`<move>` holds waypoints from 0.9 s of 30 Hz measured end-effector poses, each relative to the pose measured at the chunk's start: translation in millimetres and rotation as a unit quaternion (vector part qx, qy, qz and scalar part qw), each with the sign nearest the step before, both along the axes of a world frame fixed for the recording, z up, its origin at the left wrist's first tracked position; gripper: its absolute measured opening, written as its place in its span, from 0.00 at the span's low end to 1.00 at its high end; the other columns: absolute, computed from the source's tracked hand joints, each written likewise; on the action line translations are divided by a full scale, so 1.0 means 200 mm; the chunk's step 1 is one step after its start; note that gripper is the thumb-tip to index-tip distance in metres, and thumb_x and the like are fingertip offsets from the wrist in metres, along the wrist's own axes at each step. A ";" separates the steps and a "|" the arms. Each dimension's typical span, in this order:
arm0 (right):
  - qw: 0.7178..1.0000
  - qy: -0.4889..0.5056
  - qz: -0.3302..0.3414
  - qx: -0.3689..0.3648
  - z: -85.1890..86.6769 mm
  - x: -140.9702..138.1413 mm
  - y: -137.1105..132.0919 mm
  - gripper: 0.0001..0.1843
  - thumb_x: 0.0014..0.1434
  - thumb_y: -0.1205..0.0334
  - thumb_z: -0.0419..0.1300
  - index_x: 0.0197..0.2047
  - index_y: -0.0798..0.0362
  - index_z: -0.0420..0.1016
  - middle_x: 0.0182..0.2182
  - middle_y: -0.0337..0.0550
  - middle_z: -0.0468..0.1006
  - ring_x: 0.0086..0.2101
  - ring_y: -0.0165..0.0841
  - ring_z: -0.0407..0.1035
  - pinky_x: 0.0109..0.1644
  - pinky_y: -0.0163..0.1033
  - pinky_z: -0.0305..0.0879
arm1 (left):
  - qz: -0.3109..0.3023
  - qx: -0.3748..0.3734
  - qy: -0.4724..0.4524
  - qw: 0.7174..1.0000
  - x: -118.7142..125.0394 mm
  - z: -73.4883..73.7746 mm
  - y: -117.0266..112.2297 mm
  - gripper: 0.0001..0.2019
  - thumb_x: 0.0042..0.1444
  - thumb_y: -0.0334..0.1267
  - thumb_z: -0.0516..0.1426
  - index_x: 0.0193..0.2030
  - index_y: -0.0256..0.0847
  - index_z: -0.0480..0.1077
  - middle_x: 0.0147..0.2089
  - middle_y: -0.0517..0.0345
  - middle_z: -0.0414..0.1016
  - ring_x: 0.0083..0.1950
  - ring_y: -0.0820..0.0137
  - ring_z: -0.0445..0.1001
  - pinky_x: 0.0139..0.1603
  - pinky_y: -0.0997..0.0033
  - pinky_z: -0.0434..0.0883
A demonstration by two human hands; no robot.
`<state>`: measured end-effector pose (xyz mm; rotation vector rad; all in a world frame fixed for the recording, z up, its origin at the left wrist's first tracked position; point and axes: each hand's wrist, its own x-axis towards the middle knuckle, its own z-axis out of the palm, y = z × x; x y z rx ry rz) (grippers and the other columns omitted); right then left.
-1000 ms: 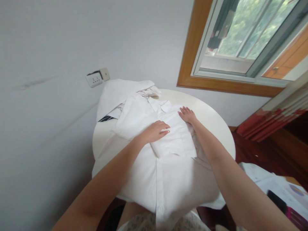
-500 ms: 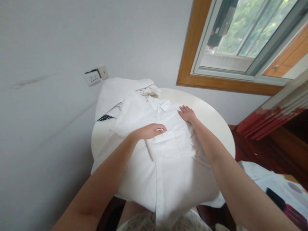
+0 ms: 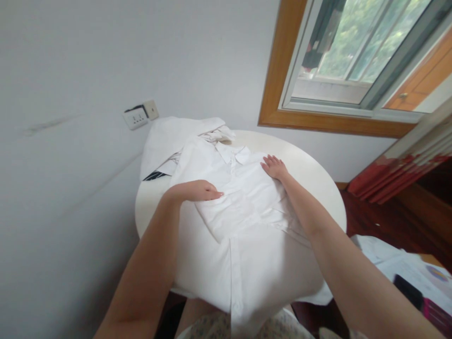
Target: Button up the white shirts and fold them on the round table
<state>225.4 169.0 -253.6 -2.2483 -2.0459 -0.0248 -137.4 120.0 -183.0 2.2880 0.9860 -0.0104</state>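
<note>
A white button-up shirt (image 3: 247, 200) lies front up, its collar (image 3: 233, 153) toward the wall and its lower part hanging over the near edge of a round white table (image 3: 307, 172). My left hand (image 3: 196, 190) is closed on the shirt's left side at chest height, fingers curled under and partly hidden, thumb along the cloth. Flat on the shirt near the opposite shoulder rests my right hand (image 3: 274, 167), its fingers spread. Wrinkles run across the middle of the shirt between my forearms.
A pile of white cloth (image 3: 180, 134) sits at the table's back left, against the wall below a socket (image 3: 136, 117). A wood-framed window (image 3: 339, 123) is at upper right. Papers (image 3: 399, 256) and a dark phone-like object (image 3: 407, 291) lie at lower right.
My left hand has moved left across the shirt, and the cloth beside it has shifted left with new wrinkles. My right hand has stayed in place.
</note>
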 end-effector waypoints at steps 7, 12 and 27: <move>0.987 -0.081 -0.006 0.142 0.07 -0.12 -0.13 0.28 0.67 0.54 0.40 0.68 0.52 0.57 0.69 0.49 0.49 0.68 0.42 0.38 0.69 0.58 0.28 | 0.023 0.166 -0.068 0.984 0.32 -0.13 -0.09 0.19 0.57 0.56 0.53 0.39 0.43 0.72 0.34 0.59 0.75 0.32 0.70 0.70 0.31 0.73 0.59; 0.997 -0.034 0.015 0.070 0.05 -0.37 -0.35 0.32 0.67 0.48 0.39 0.69 0.54 0.54 0.69 0.54 0.49 0.67 0.45 0.42 0.67 0.57 0.41 | 0.016 0.170 -0.087 0.982 0.33 -0.19 -0.06 0.18 0.58 0.55 0.52 0.35 0.43 0.70 0.31 0.61 0.74 0.30 0.72 0.68 0.30 0.74 0.57; 0.999 -0.003 -0.051 0.014 0.03 -0.25 -0.62 0.38 0.64 0.35 0.34 0.70 0.45 0.51 0.69 0.50 0.47 0.67 0.50 0.41 0.65 0.69 0.36 | 0.019 0.189 -0.099 0.977 0.33 -0.17 -0.08 0.19 0.59 0.54 0.50 0.28 0.41 0.66 0.27 0.61 0.69 0.27 0.72 0.64 0.29 0.74 0.55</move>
